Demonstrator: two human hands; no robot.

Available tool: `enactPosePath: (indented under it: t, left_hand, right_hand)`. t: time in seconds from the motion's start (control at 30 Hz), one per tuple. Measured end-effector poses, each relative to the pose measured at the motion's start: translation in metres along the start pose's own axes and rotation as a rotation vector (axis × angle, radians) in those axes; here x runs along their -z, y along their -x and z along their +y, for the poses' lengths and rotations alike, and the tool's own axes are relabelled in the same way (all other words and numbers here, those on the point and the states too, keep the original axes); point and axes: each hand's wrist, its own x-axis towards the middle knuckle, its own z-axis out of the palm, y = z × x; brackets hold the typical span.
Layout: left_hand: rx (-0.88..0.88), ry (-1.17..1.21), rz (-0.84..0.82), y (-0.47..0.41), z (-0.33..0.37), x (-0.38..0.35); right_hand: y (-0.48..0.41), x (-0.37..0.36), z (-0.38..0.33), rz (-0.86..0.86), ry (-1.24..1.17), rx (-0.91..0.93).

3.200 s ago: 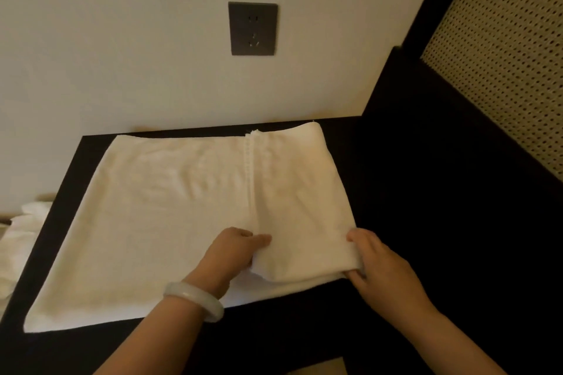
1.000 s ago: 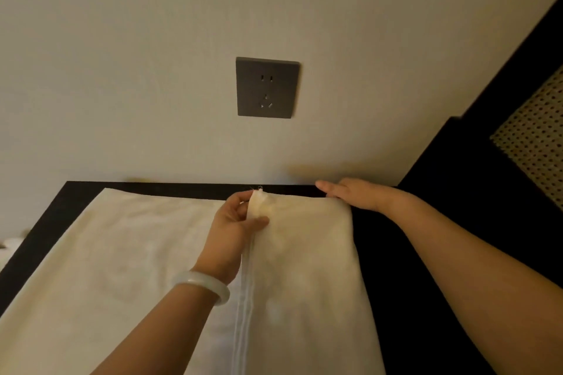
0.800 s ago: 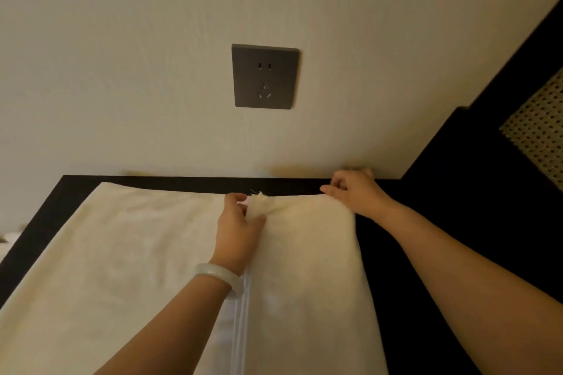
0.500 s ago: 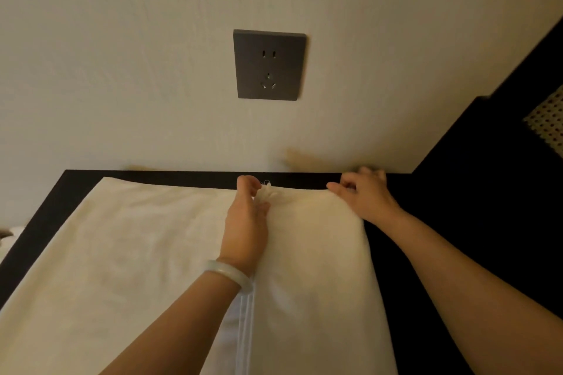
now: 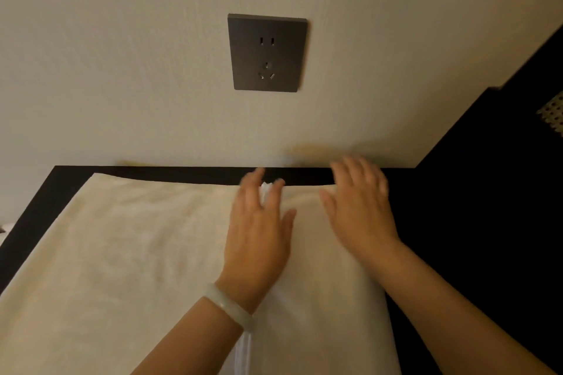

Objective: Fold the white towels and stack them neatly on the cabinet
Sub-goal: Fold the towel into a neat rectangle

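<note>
**Both hands flat on the half-folded towel**

The white towel (image 5: pixel 128 253) lay spread on the dark cabinet top (image 5: pixel 457 222), and its far edge was close to the wall at 12 o'clock. Its right part was folded over, so a doubled panel (image 5: pixel 329 298) lay toward 3 o'clock and its hemmed edge (image 5: pixel 243 353) ran from 6 o'clock up to 12 o'clock.

The left hand (image 5: pixel 259 237), with a pale bangle (image 5: pixel 228 304) at the wrist, rested on this hem with the fingers spread apart, holding nothing. The right hand (image 5: pixel 359 210) lay on the far right corner of the panel, also with fingers apart and flat; it was blurred, so whether it pressed or only hovered could not be told.

The towel looked soft, light and limp, with shallow wrinkles. It would probably sag and slip out of line if lifted from the middle. The better place to take it is at the corners of the single layer at 9 o'clock, to bring that side over the panel. A dark wall socket (image 5: pixel 268 52) was above, at 12 o'clock.
</note>
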Motion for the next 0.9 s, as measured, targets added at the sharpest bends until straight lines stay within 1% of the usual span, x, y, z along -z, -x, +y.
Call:
enactPosePath:
  t: [0.03,0.07,0.1,0.13,0.17,0.23,0.33,0.4,0.47,0.53,0.6,0.63,0.67,0.7,0.73,0.77,0.8,0.83,0.9]
  left_hand:
    - [-0.105,-0.108,-0.076,0.007,0.004,-0.004]
    - [-0.169,-0.178,-0.189,0.013,0.004,-0.01]
    - [-0.181,-0.23,-0.296,0.017,0.001,-0.015]
    - [-0.165,-0.256,-0.366,0.018,-0.003,-0.02]
    - [-0.149,-0.262,-0.384,0.017,-0.007,-0.023]
    - [-0.135,-0.264,-0.37,0.015,-0.01,-0.025]
    - [-0.112,-0.27,-0.345,0.014,-0.007,-0.026]
    - [-0.098,-0.278,-0.354,0.015,-0.006,-0.026]
    - [-0.095,-0.28,-0.371,0.014,-0.006,-0.026]
    - [-0.114,-0.28,-0.377,0.014,-0.005,-0.026]
    - [-0.116,-0.277,-0.37,0.014,-0.004,-0.025]
    - [-0.113,-0.275,-0.366,0.013,-0.004,-0.024]
    - [-0.106,-0.273,-0.362,0.013,-0.004,-0.024]
    - [-0.102,-0.27,-0.363,0.013,-0.004,-0.025]
    - [-0.105,-0.263,-0.365,0.013,-0.005,-0.025]
    - [-0.109,-0.258,-0.368,0.013,-0.006,-0.026]
    - [-0.114,-0.25,-0.373,0.012,-0.007,-0.027]
    - [-0.115,-0.238,-0.374,0.012,-0.007,-0.028]
    - [-0.109,-0.222,-0.37,0.011,-0.008,-0.028]
  right_hand:
    - [0.015,-0.003,-0.012,0.004,-0.013,0.097]
    - [0.028,-0.007,-0.019,-0.067,-0.011,0.16]
    - [0.035,-0.011,-0.018,-0.164,0.005,0.179]
    - [0.038,-0.015,-0.011,-0.274,0.0,0.142]
    - [0.038,-0.019,-0.001,-0.347,-0.012,0.068]
    - [0.037,-0.026,0.014,-0.386,-0.017,-0.054]
    - [0.023,-0.03,0.005,-0.4,-0.097,-0.203]
    - [0.014,-0.03,-0.001,-0.357,-0.083,-0.29]
    - [0.018,-0.029,0.003,-0.298,0.022,-0.246]
    - [0.027,-0.027,0.01,-0.359,0.023,-0.191]
    - [0.024,-0.021,0.007,-0.445,-0.015,-0.254]
    - [0.02,-0.018,0.003,-0.444,-0.031,-0.322]
    - [0.016,-0.016,-0.004,-0.409,-0.042,-0.382]
    - [0.017,-0.014,-0.013,-0.34,-0.035,-0.393]
    - [0.027,-0.015,-0.02,-0.255,-0.005,-0.341]
    - [0.043,-0.016,-0.024,-0.208,0.02,-0.255]
    - [0.061,-0.017,-0.024,-0.214,0.032,-0.178]
    - [0.077,-0.017,-0.018,-0.249,0.03,-0.153]
    - [0.084,-0.017,-0.007,-0.327,0.02,-0.213]
